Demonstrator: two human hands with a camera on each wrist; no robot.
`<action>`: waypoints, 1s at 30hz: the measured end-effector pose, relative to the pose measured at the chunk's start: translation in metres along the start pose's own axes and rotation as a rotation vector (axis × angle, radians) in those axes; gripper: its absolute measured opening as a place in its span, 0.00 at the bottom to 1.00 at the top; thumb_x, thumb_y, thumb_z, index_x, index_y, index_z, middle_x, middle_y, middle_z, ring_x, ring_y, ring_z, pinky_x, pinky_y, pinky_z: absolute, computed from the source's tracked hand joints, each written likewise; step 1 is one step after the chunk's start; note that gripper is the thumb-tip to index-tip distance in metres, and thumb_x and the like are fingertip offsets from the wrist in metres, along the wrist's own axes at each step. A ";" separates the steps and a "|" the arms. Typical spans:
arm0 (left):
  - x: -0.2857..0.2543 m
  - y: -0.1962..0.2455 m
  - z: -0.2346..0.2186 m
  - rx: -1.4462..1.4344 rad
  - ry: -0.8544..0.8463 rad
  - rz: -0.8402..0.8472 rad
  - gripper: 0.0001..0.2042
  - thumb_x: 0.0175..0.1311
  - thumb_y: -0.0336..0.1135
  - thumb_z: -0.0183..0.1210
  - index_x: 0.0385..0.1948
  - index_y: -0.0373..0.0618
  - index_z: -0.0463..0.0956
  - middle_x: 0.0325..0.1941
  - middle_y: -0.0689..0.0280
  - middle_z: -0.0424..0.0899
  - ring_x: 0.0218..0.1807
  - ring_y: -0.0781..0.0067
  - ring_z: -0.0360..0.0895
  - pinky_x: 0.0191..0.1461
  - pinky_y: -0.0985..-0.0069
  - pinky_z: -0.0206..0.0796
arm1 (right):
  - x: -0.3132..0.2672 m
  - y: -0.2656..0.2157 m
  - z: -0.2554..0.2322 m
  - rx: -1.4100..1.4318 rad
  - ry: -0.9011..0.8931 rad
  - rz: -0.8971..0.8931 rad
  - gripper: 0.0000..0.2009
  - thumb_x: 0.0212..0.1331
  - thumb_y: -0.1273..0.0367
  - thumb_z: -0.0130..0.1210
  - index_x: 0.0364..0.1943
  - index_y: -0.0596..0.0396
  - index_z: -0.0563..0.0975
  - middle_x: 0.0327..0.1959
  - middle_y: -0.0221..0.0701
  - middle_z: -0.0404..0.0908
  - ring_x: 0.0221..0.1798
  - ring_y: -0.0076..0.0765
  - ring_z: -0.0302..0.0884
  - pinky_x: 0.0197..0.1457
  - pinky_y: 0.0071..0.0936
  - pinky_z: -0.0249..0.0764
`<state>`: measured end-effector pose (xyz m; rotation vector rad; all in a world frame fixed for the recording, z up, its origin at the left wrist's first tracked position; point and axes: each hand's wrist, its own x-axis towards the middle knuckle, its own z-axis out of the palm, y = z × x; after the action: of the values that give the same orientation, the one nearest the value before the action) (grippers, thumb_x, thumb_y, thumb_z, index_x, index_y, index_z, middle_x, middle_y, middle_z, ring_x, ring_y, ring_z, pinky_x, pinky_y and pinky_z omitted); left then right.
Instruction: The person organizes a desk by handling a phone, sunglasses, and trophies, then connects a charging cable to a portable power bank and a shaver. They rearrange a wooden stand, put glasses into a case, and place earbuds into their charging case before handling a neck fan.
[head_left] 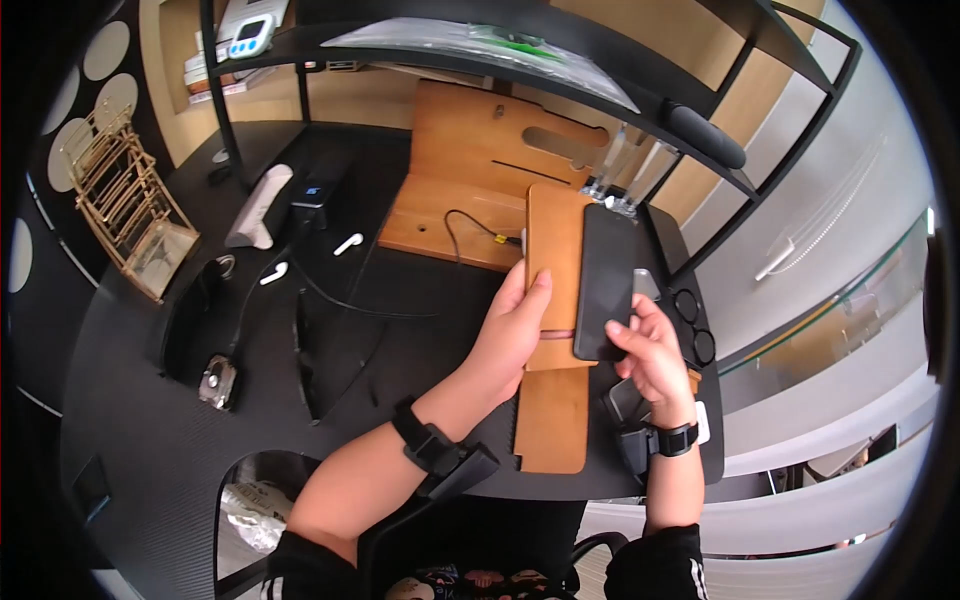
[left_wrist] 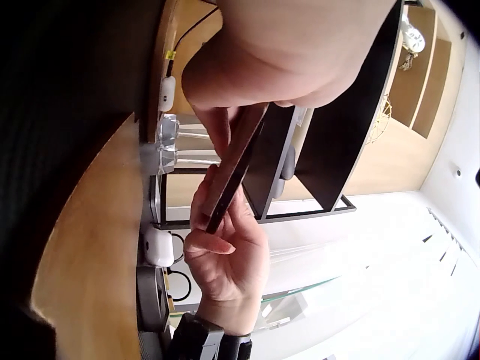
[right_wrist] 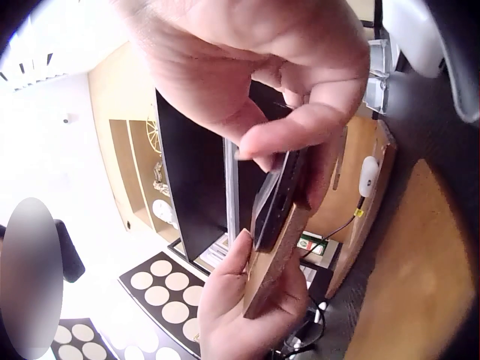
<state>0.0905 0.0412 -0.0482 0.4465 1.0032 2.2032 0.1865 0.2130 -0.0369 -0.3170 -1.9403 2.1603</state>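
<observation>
My left hand [head_left: 512, 325] grips the left side of a wooden board [head_left: 556, 235], thumb on its face. Against the board's right part lies a black phone-like slab [head_left: 605, 285], which my right hand [head_left: 652, 355] pinches near its lower right edge. Seen edge-on in the right wrist view, the dark slab [right_wrist: 276, 214] lies along the wooden piece [right_wrist: 274, 274], with the left hand [right_wrist: 251, 307] around the wood. Below the board, a flat wooden piece [head_left: 553, 425] rests at the table's front edge. In the left wrist view the right hand [left_wrist: 229, 259] holds the far end.
A wooden stand [head_left: 450, 220] with a cable stands behind the hands. White earbuds [head_left: 348, 243], a white case [head_left: 262, 205], sunglasses [head_left: 303, 355] and a watch [head_left: 217, 382] lie to the left. Round glasses [head_left: 697, 330] lie right; a black shelf [head_left: 690, 130] spans above.
</observation>
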 end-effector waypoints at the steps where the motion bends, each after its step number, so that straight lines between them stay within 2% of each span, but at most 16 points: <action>1: -0.001 0.002 0.001 -0.016 0.010 0.055 0.17 0.74 0.39 0.40 0.60 0.46 0.61 0.55 0.67 0.73 0.54 0.75 0.74 0.52 0.71 0.74 | 0.000 -0.001 0.001 0.070 -0.001 -0.005 0.14 0.59 0.77 0.55 0.49 0.56 0.69 0.35 0.27 0.80 0.24 0.13 0.74 0.13 0.09 0.66; 4: -0.006 0.013 0.004 -0.008 0.058 0.160 0.17 0.74 0.39 0.40 0.61 0.46 0.61 0.57 0.66 0.72 0.54 0.74 0.74 0.52 0.68 0.75 | -0.002 -0.008 -0.007 0.201 0.017 -0.030 0.13 0.60 0.77 0.53 0.48 0.55 0.70 0.35 0.27 0.81 0.23 0.12 0.74 0.11 0.08 0.55; 7: -0.013 0.032 0.002 0.003 0.054 0.277 0.17 0.74 0.39 0.41 0.60 0.44 0.61 0.56 0.65 0.72 0.53 0.73 0.76 0.50 0.67 0.77 | 0.000 -0.012 -0.009 0.182 0.072 -0.011 0.11 0.60 0.76 0.52 0.47 0.53 0.71 0.36 0.26 0.81 0.24 0.13 0.75 0.11 0.07 0.54; 8: -0.019 0.044 0.001 0.042 0.023 0.283 0.16 0.74 0.40 0.42 0.57 0.43 0.63 0.52 0.65 0.75 0.51 0.75 0.76 0.43 0.74 0.77 | 0.000 -0.012 -0.009 0.240 0.086 0.029 0.10 0.61 0.75 0.52 0.47 0.53 0.72 0.36 0.25 0.81 0.25 0.12 0.75 0.12 0.07 0.55; 10: -0.034 0.067 -0.008 0.255 -0.029 0.227 0.15 0.73 0.39 0.42 0.56 0.43 0.64 0.50 0.64 0.76 0.49 0.75 0.77 0.42 0.75 0.77 | 0.000 -0.007 -0.013 0.310 0.113 0.072 0.09 0.62 0.75 0.51 0.46 0.53 0.72 0.37 0.25 0.80 0.26 0.12 0.75 0.12 0.07 0.56; 12: -0.050 0.084 -0.012 0.449 -0.051 0.054 0.15 0.73 0.38 0.42 0.56 0.42 0.64 0.49 0.65 0.76 0.48 0.76 0.77 0.40 0.76 0.77 | 0.005 0.004 -0.018 0.331 0.042 0.077 0.08 0.63 0.74 0.50 0.46 0.53 0.73 0.36 0.24 0.80 0.27 0.12 0.76 0.14 0.07 0.58; 13: -0.053 0.085 -0.021 0.571 -0.084 -0.053 0.18 0.72 0.36 0.43 0.62 0.44 0.60 0.48 0.63 0.78 0.45 0.76 0.79 0.39 0.74 0.79 | 0.004 0.004 -0.015 0.324 0.039 0.089 0.08 0.63 0.73 0.50 0.46 0.53 0.73 0.36 0.23 0.80 0.27 0.12 0.75 0.15 0.07 0.59; 14: -0.059 0.081 -0.024 0.581 -0.086 -0.069 0.18 0.72 0.36 0.43 0.62 0.44 0.60 0.48 0.63 0.78 0.45 0.76 0.79 0.39 0.74 0.79 | 0.004 0.004 -0.013 0.337 0.031 0.093 0.08 0.63 0.73 0.50 0.46 0.54 0.73 0.35 0.23 0.79 0.26 0.11 0.74 0.15 0.07 0.59; 17: -0.082 0.063 -0.033 0.563 0.003 -0.236 0.27 0.70 0.30 0.45 0.69 0.53 0.47 0.48 0.60 0.77 0.45 0.71 0.79 0.36 0.71 0.80 | 0.002 0.002 -0.006 0.351 0.058 0.094 0.08 0.63 0.73 0.50 0.44 0.55 0.74 0.34 0.24 0.79 0.25 0.11 0.73 0.15 0.07 0.59; 18: -0.091 0.059 -0.033 0.560 0.033 -0.248 0.27 0.70 0.28 0.44 0.70 0.53 0.47 0.49 0.60 0.77 0.46 0.73 0.78 0.42 0.75 0.77 | 0.001 0.003 -0.006 0.349 0.041 0.084 0.07 0.63 0.73 0.50 0.44 0.55 0.74 0.34 0.24 0.80 0.25 0.11 0.73 0.15 0.07 0.59; 20: -0.102 0.038 -0.049 0.587 0.010 -0.087 0.25 0.69 0.25 0.44 0.68 0.50 0.53 0.52 0.61 0.76 0.48 0.77 0.77 0.49 0.80 0.71 | 0.003 0.005 -0.007 0.357 0.027 0.071 0.07 0.63 0.73 0.50 0.43 0.55 0.75 0.34 0.24 0.80 0.24 0.10 0.72 0.15 0.07 0.59; 21: -0.107 0.036 -0.055 0.596 0.009 -0.093 0.25 0.69 0.25 0.44 0.68 0.50 0.53 0.52 0.61 0.76 0.48 0.77 0.77 0.49 0.80 0.71 | 0.003 0.007 -0.008 0.353 0.031 0.070 0.06 0.63 0.74 0.50 0.43 0.55 0.75 0.34 0.24 0.80 0.25 0.11 0.73 0.15 0.07 0.59; 23: -0.117 0.038 -0.063 0.803 0.002 -0.125 0.22 0.68 0.23 0.45 0.65 0.45 0.61 0.55 0.63 0.75 0.51 0.82 0.74 0.55 0.84 0.64 | 0.002 0.006 -0.006 0.346 0.049 0.075 0.06 0.63 0.74 0.50 0.43 0.55 0.75 0.34 0.23 0.80 0.27 0.12 0.76 0.16 0.08 0.62; 26: -0.129 0.043 -0.065 0.649 0.036 -0.175 0.19 0.68 0.24 0.45 0.61 0.40 0.65 0.57 0.64 0.74 0.54 0.82 0.72 0.57 0.83 0.63 | 0.007 0.013 -0.009 0.397 -0.017 0.076 0.07 0.63 0.74 0.50 0.43 0.54 0.74 0.35 0.24 0.80 0.29 0.14 0.78 0.17 0.09 0.65; 28: -0.133 0.044 -0.068 0.712 0.057 -0.233 0.21 0.67 0.23 0.46 0.63 0.38 0.63 0.59 0.63 0.73 0.57 0.79 0.71 0.59 0.81 0.62 | 0.007 0.013 -0.005 0.408 0.008 0.085 0.07 0.63 0.74 0.50 0.44 0.55 0.74 0.35 0.24 0.81 0.30 0.14 0.79 0.18 0.10 0.67; 30: -0.139 0.033 -0.075 0.917 0.104 -0.002 0.24 0.64 0.20 0.48 0.64 0.40 0.61 0.63 0.58 0.68 0.60 0.69 0.70 0.60 0.77 0.63 | 0.007 0.013 -0.002 0.409 0.013 0.082 0.07 0.63 0.74 0.49 0.44 0.55 0.74 0.36 0.25 0.81 0.30 0.15 0.79 0.19 0.10 0.68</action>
<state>0.1352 -0.1108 -0.0763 0.7199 2.0473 1.6561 0.1798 0.2155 -0.0505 -0.3388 -1.4496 2.5271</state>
